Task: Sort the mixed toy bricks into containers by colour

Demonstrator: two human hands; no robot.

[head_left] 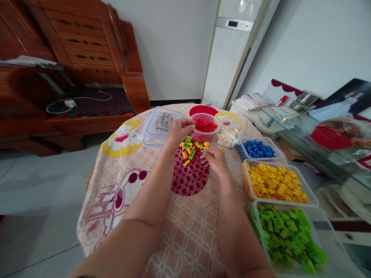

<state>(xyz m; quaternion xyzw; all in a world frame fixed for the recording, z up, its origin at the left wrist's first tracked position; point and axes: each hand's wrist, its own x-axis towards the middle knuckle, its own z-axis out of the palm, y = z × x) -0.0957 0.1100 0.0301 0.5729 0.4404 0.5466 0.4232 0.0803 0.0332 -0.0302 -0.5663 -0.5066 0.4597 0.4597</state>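
My left hand [180,132] is at the left rim of a round clear tub [203,136], its fingers drawn together over the edge; whatever they pinch is too small to make out. Inside the tub lie red toy bricks [205,125]. My right hand [213,161] is low over the tablecloth, thumb and fingertips together at the right side of a loose pile of mixed bricks [189,151] in yellow, green and red. Anything between its fingertips cannot be made out. A single red brick [201,175] lies apart, below the right fingers.
Along the right edge stand boxes of blue bricks [258,149], yellow bricks [276,182] and green bricks [290,235]. White bricks [228,137] lie beside the tub, a red round dish [203,111] behind it. Clear lidded boxes [160,123] sit left. A glass shelf [313,154] flanks the table.
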